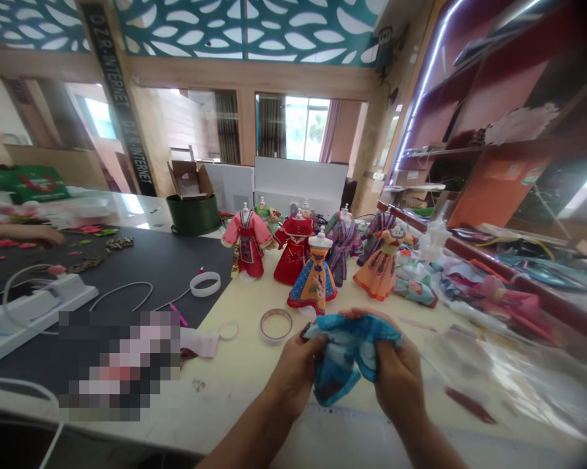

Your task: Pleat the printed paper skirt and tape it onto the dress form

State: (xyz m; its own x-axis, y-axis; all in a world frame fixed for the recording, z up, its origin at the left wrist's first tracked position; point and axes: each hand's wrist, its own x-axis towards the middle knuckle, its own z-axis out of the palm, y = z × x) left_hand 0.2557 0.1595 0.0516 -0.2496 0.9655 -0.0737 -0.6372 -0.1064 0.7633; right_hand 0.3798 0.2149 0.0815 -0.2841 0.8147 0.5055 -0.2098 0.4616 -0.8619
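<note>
A blue patterned cloth is bunched up above the pale yellow table mat, held between both hands. My left hand grips its left side with thumb and fingers closed on the fabric. On the right side, my right hand is closed on the cloth's edge. Just beyond the hands stands a small yellow and blue dress on a white doll stand. Behind it are a red dress, a pink and red robe and an orange dress.
Tape rolls lie left of the hands. A white power strip with cables is at far left, near another person's hand. Fabric pieces and a dark red tool lie right. A green round box stands behind.
</note>
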